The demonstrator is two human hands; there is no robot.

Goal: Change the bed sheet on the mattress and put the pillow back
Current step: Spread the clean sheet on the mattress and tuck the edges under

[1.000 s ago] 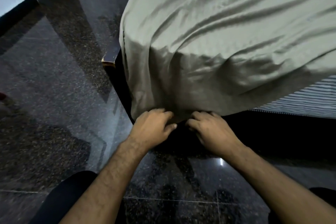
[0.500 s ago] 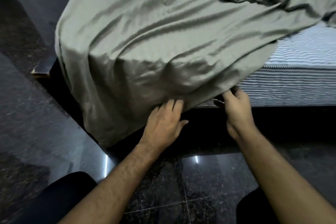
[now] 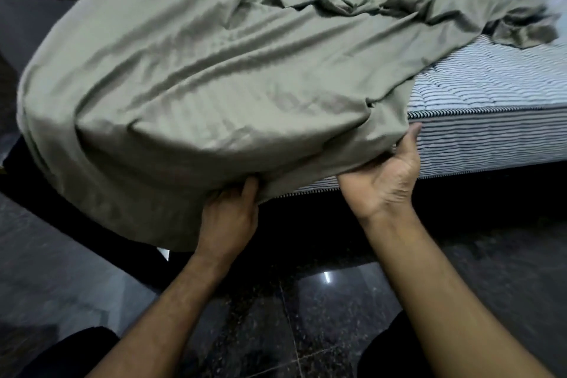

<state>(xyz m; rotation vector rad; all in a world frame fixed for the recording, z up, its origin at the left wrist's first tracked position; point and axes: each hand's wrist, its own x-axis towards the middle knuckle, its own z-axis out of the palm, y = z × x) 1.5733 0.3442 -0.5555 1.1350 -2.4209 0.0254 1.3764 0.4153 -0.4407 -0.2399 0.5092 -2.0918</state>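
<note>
A grey-green bed sheet [image 3: 214,77] is draped over the left corner of the striped mattress [image 3: 478,132], filling the centre and upper left of the frame; its far end is bunched at the upper right. The sheet's lower hem is gripped by the left hand [image 3: 228,218], fingers curled into the cloth, at lower centre. The right hand [image 3: 383,181] is turned palm up, its fingers hidden under the sheet edge against the mattress side. Dark polished floor [image 3: 276,331] is seen below.
</note>
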